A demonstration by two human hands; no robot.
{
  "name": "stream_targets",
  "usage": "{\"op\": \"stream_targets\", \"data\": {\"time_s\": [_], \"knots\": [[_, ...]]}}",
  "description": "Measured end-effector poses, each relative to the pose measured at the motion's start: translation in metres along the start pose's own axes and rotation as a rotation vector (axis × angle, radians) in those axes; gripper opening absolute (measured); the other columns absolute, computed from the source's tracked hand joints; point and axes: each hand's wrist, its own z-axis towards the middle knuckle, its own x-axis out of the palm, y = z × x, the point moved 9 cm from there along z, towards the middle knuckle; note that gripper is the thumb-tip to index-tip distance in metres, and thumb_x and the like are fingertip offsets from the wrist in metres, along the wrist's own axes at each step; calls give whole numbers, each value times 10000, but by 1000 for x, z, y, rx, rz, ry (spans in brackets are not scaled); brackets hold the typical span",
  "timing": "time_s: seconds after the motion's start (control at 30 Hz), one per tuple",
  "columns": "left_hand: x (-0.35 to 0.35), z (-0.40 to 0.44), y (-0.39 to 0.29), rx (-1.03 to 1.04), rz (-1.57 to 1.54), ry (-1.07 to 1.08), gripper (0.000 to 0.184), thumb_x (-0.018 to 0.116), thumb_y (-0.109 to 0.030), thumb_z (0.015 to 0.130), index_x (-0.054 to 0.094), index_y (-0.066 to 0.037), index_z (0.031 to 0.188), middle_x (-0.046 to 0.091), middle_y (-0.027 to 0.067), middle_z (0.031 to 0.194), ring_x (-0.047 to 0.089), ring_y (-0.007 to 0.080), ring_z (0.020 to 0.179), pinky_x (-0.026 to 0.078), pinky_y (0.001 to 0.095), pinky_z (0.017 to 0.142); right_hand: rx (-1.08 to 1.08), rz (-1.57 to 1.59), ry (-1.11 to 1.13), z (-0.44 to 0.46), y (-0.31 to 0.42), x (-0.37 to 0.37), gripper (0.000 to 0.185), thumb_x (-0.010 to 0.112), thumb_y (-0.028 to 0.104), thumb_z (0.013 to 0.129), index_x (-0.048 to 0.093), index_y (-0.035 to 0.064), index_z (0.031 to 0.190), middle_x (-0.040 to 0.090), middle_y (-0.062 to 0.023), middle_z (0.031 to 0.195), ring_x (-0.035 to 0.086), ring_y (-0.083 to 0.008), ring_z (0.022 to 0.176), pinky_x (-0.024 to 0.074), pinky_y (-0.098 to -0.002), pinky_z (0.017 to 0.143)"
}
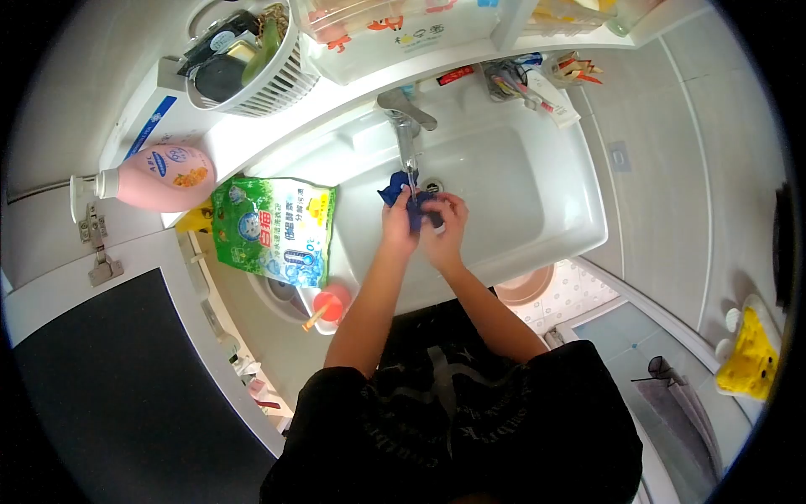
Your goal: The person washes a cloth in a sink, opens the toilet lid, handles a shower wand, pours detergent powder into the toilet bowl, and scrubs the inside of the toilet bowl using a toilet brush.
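A dark blue cloth [392,190] is bunched up under the faucet [405,118], and a stream of water seems to fall onto it. My left hand [400,225] grips the cloth from the left, with the thumb on top. On the other side, my right hand [444,229] has its fingers curled on the cloth's right part. Both hands are over the white sink [504,168], close to the drain [432,186]. Part of the cloth is hidden by my fingers.
A green detergent bag [273,227] lies left of the sink beside a pink pump bottle [168,178]. Below the bag is a red cup [332,302] with a brush handle. A white basket [273,88] stands on the ledge; toothbrushes [508,80] sit behind the sink.
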Motion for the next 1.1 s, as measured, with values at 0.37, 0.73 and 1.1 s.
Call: {"op": "stream_targets", "data": {"time_s": [0.37, 0.73, 1.1], "knots": [[59, -80, -49, 992, 1182, -137, 256, 640, -235, 947, 654, 14, 1007, 660, 162, 1048, 606, 292, 1005, 480, 354, 838, 1013, 1179, 5, -27, -91, 62, 359, 493, 389, 1023, 605, 47, 1037, 641, -49, 940, 617, -155, 837, 522, -322, 750], [10, -26, -46, 429, 942, -436, 516, 535, -404, 992, 681, 35, 764, 652, 209, 658, 625, 355, 616, 477, 458, 634, 806, 394, -132, -9, -79, 36, 209, 643, 132, 888, 636, -44, 776, 632, -60, 683, 554, -126, 586, 451, -335, 529], [67, -70, -56, 984, 1175, 53, 350, 508, -215, 1005, 566, -83, 1324, 591, 209, 1184, 598, 325, 1059, 485, 393, 923, 1075, 1047, 13, -27, -86, 56, 275, 531, 185, 977, 600, 23, 1189, 653, -97, 1061, 617, -159, 895, 500, -296, 797]]}}
